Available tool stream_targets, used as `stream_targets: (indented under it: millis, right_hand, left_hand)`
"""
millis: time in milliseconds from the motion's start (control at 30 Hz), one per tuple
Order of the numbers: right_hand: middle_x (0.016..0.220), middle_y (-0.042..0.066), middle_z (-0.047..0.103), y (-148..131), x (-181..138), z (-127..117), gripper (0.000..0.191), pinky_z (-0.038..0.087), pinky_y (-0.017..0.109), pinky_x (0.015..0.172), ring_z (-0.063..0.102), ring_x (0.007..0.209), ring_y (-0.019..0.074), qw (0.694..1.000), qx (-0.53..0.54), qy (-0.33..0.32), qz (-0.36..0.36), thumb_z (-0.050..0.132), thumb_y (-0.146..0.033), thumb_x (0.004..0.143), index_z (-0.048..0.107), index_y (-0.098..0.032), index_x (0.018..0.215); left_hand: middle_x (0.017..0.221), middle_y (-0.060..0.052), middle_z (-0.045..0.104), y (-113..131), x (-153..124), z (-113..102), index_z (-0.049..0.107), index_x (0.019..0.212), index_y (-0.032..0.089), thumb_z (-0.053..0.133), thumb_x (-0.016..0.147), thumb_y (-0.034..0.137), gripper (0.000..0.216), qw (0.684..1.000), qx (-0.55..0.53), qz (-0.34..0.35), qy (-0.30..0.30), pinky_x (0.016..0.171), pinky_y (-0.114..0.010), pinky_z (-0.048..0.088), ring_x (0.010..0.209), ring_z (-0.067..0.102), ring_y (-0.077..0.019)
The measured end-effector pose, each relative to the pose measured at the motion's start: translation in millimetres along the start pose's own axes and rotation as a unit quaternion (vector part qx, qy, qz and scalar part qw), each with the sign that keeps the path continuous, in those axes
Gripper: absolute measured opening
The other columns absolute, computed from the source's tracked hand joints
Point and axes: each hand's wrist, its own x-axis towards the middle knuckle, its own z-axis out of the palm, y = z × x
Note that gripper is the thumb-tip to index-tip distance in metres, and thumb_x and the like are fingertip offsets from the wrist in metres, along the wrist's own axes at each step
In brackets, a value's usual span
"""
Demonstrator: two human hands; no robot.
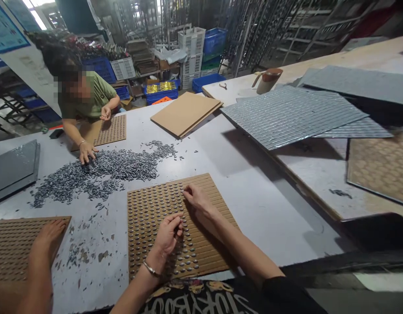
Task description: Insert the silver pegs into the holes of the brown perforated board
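White tabletop [260, 200] is bearing the board [206, 244], apparently being filled from heaped pieces [122, 168]; right hand [195, 198] is pinching, left hand [168, 232] curling over it, contents unclear; next placement is seemingly demanding precision.

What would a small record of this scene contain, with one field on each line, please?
left hand: fingers curled, over the board; what it holds is unclear
right hand: fingertips at the board's far side
board: brown, ridged; rows of grey pieces on its left part
pile: loose grey pieces on the white table, beyond the board and to the left
co-worker: green shirt, one hand at the pile
left edge: another person's hand on a second board
right side: overlapping grey panels, brown mug
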Motion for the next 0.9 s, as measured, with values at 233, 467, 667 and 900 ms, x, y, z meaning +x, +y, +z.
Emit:
stream_targets:
  millis: [233, 467, 667, 900]
  right_hand:
    - [0.076, 0.001, 0.067, -19, -79, 6, 0.018, 0.045, 0.023, 0.065, 0.059, 0.071, 0.0138, 0.973, 0.22, -0.047, -0.051, 0.056, -0.031, 0.086, 0.067, -0.017, 0.083]
    - [0.076, 0.002, 0.068, -13, -86, 2, 0.015, 0.045, 0.024, 0.065, 0.06, 0.07, 0.0141, 0.977, 0.203, -0.045, -0.049, 0.058, -0.029, 0.085, 0.067, -0.017, 0.084]
    - [0.067, -0.001, 0.062, -11, -67, -7, 0.021, 0.039, 0.022, 0.059, 0.053, 0.062, 0.0127, 0.989, 0.089, -0.049, -0.105, 0.055, -0.031, 0.087, 0.062, -0.018, 0.071]
    - [0.062, 0.002, 0.062, 1, -20, 5, 0.029, 0.033, 0.023, 0.057, 0.053, 0.059, 0.0134, 0.995, -0.086, 0.025, 0.039, 0.049, -0.029, 0.09, 0.061, -0.018, 0.066]
  left_hand:
    - [0.063, 0.004, 0.053, -3, 4, 0, 0.059, 0.079, 0.013, 0.086, 0.058, 0.033, 0.04, 0.999, -0.027, 0.022, 0.015, 0.036, -0.013, 0.025, 0.048, 0.044, -0.0028]
    - [0.064, 0.004, 0.051, -13, 3, 5, 0.061, 0.08, 0.011, 0.086, 0.058, 0.033, 0.04, 0.999, -0.034, 0.01, -0.011, 0.036, -0.012, 0.025, 0.048, 0.042, -0.0023]
    - [0.068, 0.001, 0.055, -10, 4, 0, 0.058, 0.079, 0.011, 0.082, 0.063, 0.036, 0.039, 0.999, -0.025, -0.03, -0.014, 0.034, -0.012, 0.019, 0.045, 0.04, -0.0011]
    - [0.076, -0.006, 0.064, -3, 1, -2, 0.058, 0.093, 0.011, 0.072, 0.074, 0.027, 0.028, 0.997, -0.069, -0.027, 0.008, 0.042, -0.015, 0.035, 0.053, 0.052, -0.0066]
